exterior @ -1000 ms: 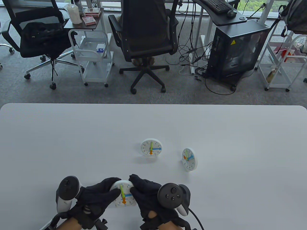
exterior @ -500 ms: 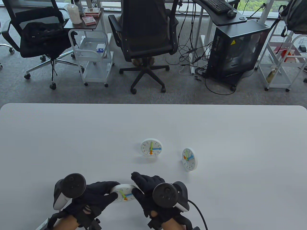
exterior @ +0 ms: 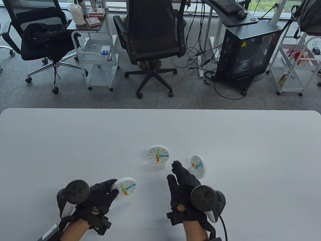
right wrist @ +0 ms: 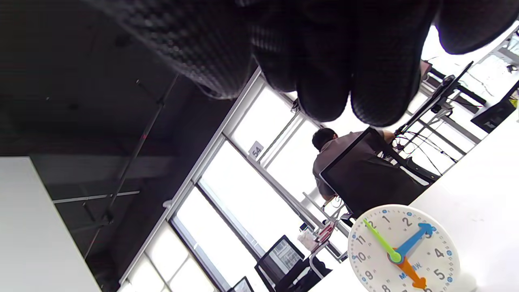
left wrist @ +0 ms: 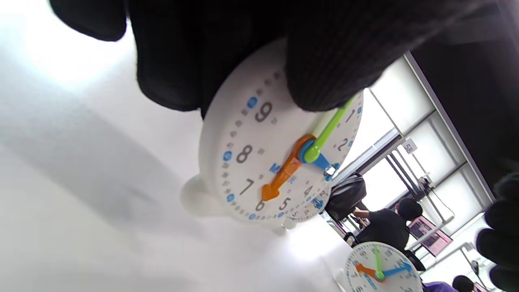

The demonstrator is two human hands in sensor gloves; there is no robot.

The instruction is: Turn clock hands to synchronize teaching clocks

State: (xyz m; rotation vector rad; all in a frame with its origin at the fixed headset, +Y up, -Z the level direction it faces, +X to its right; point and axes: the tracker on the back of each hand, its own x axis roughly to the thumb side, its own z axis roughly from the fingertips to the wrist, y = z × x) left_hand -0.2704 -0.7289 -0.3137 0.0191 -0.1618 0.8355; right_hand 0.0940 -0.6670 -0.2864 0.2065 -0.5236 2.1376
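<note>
Three white teaching clocks with green, blue and orange hands are on the white table (exterior: 75, 140). My left hand (exterior: 115, 187) grips the near clock (exterior: 124, 187) by its left rim; in the left wrist view my fingers (left wrist: 324, 61) pinch the top of this clock (left wrist: 267, 162). Its green hand points near 12, blue near 3, orange near 6. The middle clock (exterior: 158, 155) stands upright and also shows in the right wrist view (right wrist: 403, 251). The right clock (exterior: 198, 167) faces left and shows in the left wrist view (left wrist: 381, 269). My right hand (exterior: 174, 172) is open and empty, between the middle and right clocks.
Beyond the table's far edge stand two office chairs (exterior: 153, 42), a white cart (exterior: 97, 57), a black computer case (exterior: 247, 50) with floor cables, and a white rack (exterior: 298, 65).
My right hand has let go of the near clock and moved up and right toward the right clock. My left hand has tilted the near clock up and shifted it slightly away.
</note>
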